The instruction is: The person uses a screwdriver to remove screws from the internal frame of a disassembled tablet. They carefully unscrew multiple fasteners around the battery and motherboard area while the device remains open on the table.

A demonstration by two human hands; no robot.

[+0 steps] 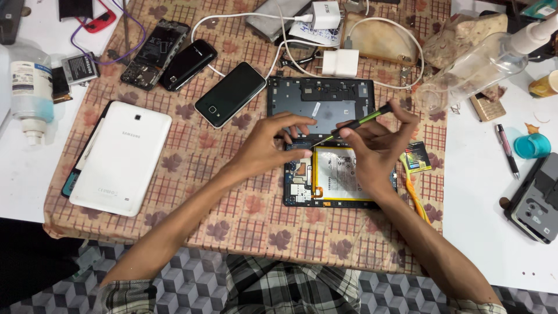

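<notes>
An opened tablet [325,192] lies in the middle of the patterned cloth, its white battery [337,174] and circuit boards exposed. Its dark grey back cover [319,102] rests just beyond it. My right hand [378,145] grips a thin screwdriver [363,121] with a green and black handle, its tip slanting down onto the tablet's upper edge. My left hand [273,142] rests flat on the tablet's upper left corner, fingers spread over the board.
A white tablet [119,157] lies face down at the left. Three phones [229,93] sit at the back left, chargers and cables [340,61] behind. A clear spray bottle [482,67], pen [507,148] and another opened device [537,200] are at the right.
</notes>
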